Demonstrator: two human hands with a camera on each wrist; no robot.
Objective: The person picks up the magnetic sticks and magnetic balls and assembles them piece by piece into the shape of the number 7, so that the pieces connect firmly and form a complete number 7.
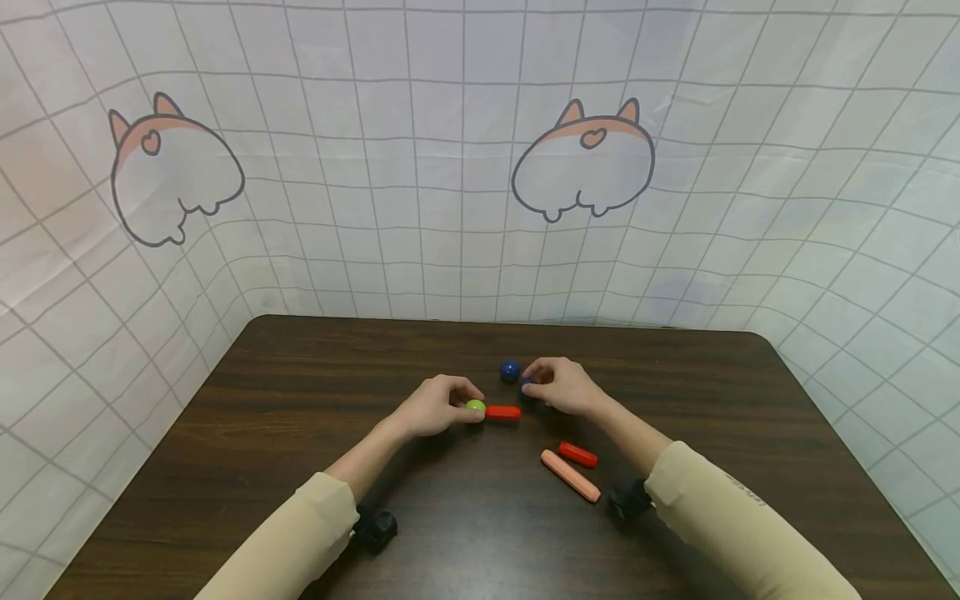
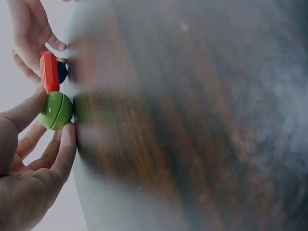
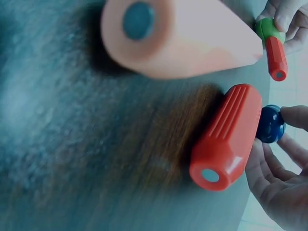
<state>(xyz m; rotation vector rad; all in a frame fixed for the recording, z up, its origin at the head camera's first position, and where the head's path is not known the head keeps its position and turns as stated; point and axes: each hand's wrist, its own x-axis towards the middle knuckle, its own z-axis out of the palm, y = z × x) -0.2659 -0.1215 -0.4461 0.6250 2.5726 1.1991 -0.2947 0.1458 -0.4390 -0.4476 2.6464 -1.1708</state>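
Note:
My left hand (image 1: 437, 406) pinches a green ball (image 1: 476, 405) between thumb and fingers, low over the dark tabletop. One end of a short red ribbed stick (image 1: 502, 412) touches that ball, and the stick points right. In the left wrist view the green ball (image 2: 57, 110) has a groove round it. Across from it, my right hand (image 1: 567, 388) holds a dark blue ball (image 3: 271, 124) between thumb and fingers, apart from the stick's free end. A second blue ball (image 1: 509, 371) sits just behind, touched by neither hand.
Nearer to me lie another short red stick (image 1: 578, 454) and a longer peach stick (image 1: 570, 476), side by side near my right forearm. Both show a round metal-like disc at one end in the right wrist view. A white gridded curtain (image 1: 420, 208) surrounds the wooden table (image 1: 337, 358).

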